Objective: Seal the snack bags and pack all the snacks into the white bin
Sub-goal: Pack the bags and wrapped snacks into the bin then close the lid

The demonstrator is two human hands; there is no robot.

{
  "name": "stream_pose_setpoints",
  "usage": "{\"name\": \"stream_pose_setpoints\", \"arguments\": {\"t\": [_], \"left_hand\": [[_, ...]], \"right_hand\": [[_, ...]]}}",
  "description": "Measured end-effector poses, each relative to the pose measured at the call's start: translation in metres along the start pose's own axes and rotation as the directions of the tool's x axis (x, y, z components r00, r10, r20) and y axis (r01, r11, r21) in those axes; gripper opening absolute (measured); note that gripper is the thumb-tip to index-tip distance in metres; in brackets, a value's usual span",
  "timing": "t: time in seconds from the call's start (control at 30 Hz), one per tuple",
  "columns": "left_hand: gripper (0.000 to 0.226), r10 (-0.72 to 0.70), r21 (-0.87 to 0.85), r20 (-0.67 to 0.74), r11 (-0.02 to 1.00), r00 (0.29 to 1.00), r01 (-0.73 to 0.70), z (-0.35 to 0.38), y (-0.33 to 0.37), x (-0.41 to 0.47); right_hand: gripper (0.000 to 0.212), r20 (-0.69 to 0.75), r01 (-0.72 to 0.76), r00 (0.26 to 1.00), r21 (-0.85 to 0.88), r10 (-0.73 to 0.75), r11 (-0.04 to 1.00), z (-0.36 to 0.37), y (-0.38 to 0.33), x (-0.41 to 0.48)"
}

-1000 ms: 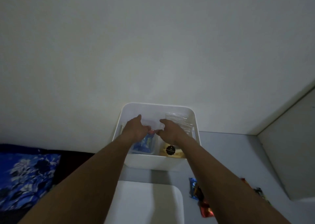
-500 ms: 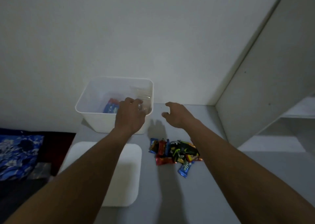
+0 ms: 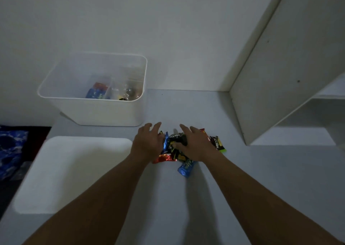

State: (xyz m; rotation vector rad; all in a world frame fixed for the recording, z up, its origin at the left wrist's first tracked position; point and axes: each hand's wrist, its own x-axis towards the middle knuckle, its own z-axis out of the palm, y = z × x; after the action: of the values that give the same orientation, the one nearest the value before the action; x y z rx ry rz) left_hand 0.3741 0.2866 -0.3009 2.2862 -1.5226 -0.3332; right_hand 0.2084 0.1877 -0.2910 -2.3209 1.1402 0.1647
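Note:
The white bin [image 3: 104,112] stands at the back left of the grey table, with clear snack bags [image 3: 113,90] holding blue and red packs inside. A pile of small wrapped snacks [image 3: 175,151] in blue, red, black and green lies on the table right of the bin. My left hand [image 3: 147,144] rests on the pile's left side, fingers spread. My right hand [image 3: 194,144] covers its right side, fingers curling onto a black pack. A blue pack [image 3: 185,168] sticks out toward me.
A white lid [image 3: 71,172] lies flat on the table, in front of the bin. A white shelf unit [image 3: 291,76] rises at the right. Blue patterned cloth [image 3: 11,151] shows beyond the table's left edge.
Both hands left the bin, where they had been placing a clear bag, and moved right and toward me onto the pile of loose snacks. The camera tilted down and right.

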Motion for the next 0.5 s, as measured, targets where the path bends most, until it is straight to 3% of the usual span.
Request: {"name": "stream_pose_setpoints", "arguments": {"t": [0.07, 0.13, 0.2, 0.27, 0.37, 0.5], "left_hand": [[0.048, 0.076, 0.155, 0.052, 0.984, 0.996, -0.083, 0.017, -0.01, 0.011], [0.06, 0.058, 0.331, 0.266, 0.932, 0.962, -0.148, 0.04, -0.029, 0.019], [0.07, 0.007, 0.409, 0.334, 0.9, 0.943, -0.152, 0.061, -0.046, 0.022], [0.065, -0.03, 0.401, 0.265, 0.912, 0.964, -0.082, 0.069, -0.046, 0.018], [0.056, 0.023, 0.367, 0.074, 0.929, 0.997, -0.049, 0.07, -0.035, 0.011], [0.063, 0.109, 0.408, 0.156, 0.898, 0.982, -0.165, 0.083, -0.049, 0.021]], "right_hand": [[0.088, 0.026, 0.074, 0.997, -0.06, -0.072, 0.995, 0.012, 0.004, 0.012], [0.087, 0.033, 0.146, 0.989, -0.131, -0.143, 0.981, 0.024, 0.009, 0.024], [0.077, 0.008, 0.196, 0.98, -0.185, -0.198, 0.963, 0.035, 0.014, 0.032], [0.066, -0.051, 0.224, 0.969, -0.242, -0.243, 0.944, 0.043, 0.017, 0.036], [0.052, -0.154, 0.226, 0.949, -0.273, -0.274, 0.935, 0.051, 0.022, 0.04], [0.039, -0.239, 0.224, 0.928, -0.256, -0.287, 0.94, 0.055, 0.029, 0.053]]}}
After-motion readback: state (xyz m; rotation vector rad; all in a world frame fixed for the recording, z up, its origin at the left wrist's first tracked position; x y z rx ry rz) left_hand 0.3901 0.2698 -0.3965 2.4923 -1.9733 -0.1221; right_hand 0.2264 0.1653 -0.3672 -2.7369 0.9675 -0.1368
